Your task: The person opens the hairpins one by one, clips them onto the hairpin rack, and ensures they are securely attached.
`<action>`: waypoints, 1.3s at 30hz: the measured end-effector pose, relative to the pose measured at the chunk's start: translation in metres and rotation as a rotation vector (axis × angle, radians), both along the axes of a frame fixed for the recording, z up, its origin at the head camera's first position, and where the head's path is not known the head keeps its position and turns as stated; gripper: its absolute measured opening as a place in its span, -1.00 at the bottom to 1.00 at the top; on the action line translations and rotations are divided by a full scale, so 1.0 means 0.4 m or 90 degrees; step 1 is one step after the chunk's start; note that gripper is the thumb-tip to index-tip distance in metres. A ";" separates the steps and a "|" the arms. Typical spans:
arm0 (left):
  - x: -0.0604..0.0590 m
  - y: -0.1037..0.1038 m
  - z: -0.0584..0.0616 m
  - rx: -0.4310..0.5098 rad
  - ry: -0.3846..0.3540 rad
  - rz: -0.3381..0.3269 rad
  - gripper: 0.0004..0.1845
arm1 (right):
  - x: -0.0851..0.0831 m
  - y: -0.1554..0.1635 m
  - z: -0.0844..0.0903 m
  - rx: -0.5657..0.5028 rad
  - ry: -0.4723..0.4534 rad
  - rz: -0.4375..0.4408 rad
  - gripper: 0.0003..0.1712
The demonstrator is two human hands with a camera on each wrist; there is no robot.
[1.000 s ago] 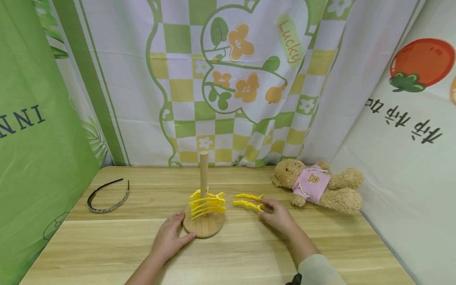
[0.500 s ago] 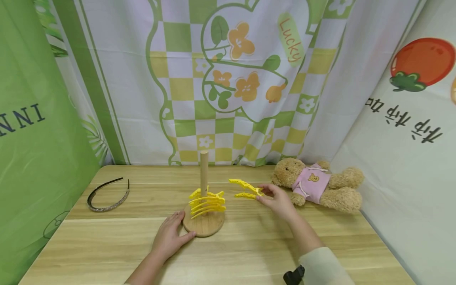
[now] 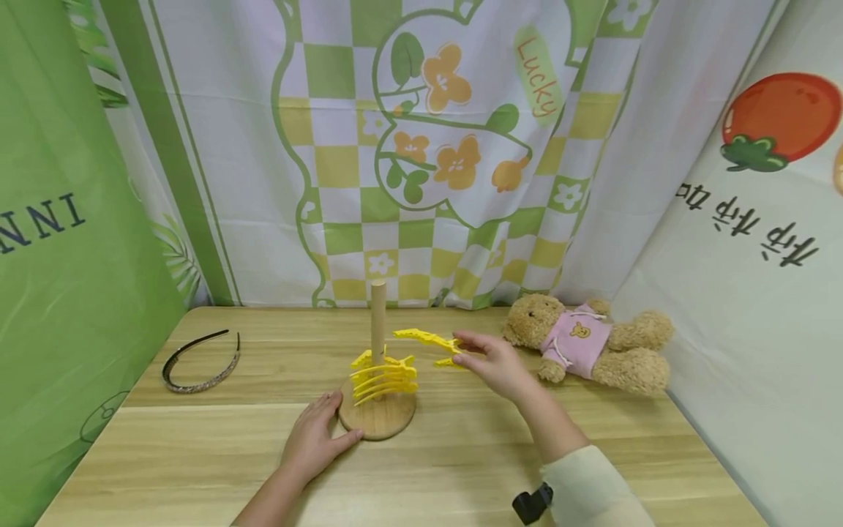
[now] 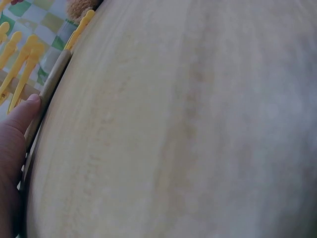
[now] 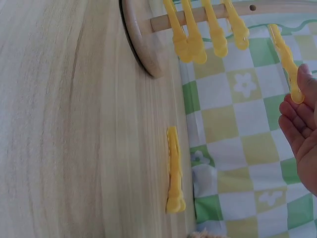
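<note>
A wooden stand with an upright post [image 3: 378,315] and a round base [image 3: 378,426] stands on the table. Several yellow banana hair clips [image 3: 385,380] are stacked around the post's lower part. At the base's left rim, my left hand [image 3: 312,439] rests with thumb and fingers extended and touching the edge; its thumb [image 4: 22,114] shows against the base in the left wrist view. My right hand [image 3: 497,366] pinches one end of another clip [image 3: 421,337], raised right of the post. One more clip [image 5: 175,173] lies on the table below that hand, partly hidden in the head view.
A dark sparkly headband [image 3: 197,384] lies at the table's left. On the right lies a teddy bear [image 3: 579,340] in a pink hoodie. Curtains [image 3: 435,219] hang behind the table, with printed cloths on both sides.
My right hand has lifted one clip off the table and carried it up and left towards the post. The left hand and the stand have stayed in place.
</note>
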State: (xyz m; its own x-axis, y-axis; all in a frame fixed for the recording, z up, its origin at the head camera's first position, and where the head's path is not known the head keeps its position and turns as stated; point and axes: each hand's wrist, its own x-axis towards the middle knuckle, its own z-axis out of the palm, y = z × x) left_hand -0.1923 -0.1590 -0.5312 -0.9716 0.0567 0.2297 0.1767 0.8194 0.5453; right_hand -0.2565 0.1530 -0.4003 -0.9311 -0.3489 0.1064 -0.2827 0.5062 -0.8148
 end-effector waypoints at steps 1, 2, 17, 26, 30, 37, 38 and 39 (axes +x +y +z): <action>0.000 0.000 0.000 -0.001 -0.003 0.002 -0.09 | 0.000 -0.005 0.001 0.004 0.010 0.008 -0.42; 0.000 0.000 0.000 -0.002 0.000 0.001 -0.09 | -0.001 -0.009 0.001 0.010 0.022 0.014 -0.44; -0.001 0.000 -0.007 0.008 0.013 0.005 -0.09 | -0.032 -0.110 0.003 0.108 0.056 0.024 -0.66; -0.001 0.001 0.000 0.000 -0.001 0.006 -0.10 | -0.040 -0.148 0.005 0.106 0.042 0.060 -0.62; -0.003 0.001 0.001 -0.002 -0.007 0.005 -0.10 | -0.041 -0.152 0.006 0.108 0.033 0.066 -0.62; -0.002 0.000 0.000 -0.002 -0.002 0.005 -0.10 | -0.042 -0.157 -0.002 0.139 0.046 0.076 -0.56; -0.001 0.000 0.000 -0.002 -0.003 0.005 -0.10 | -0.042 -0.157 -0.004 0.143 0.051 0.077 -0.56; -0.001 0.000 0.000 -0.001 -0.004 0.005 -0.10 | -0.042 -0.157 -0.005 0.142 0.053 0.080 -0.56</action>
State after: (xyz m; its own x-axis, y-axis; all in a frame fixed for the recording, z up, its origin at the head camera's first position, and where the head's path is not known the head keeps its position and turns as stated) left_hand -0.1928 -0.1590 -0.5311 -0.9734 0.0489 0.2239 0.1667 0.8216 0.5452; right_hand -0.2731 0.0903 -0.4022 -0.8707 -0.4839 0.0880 -0.4155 0.6280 -0.6580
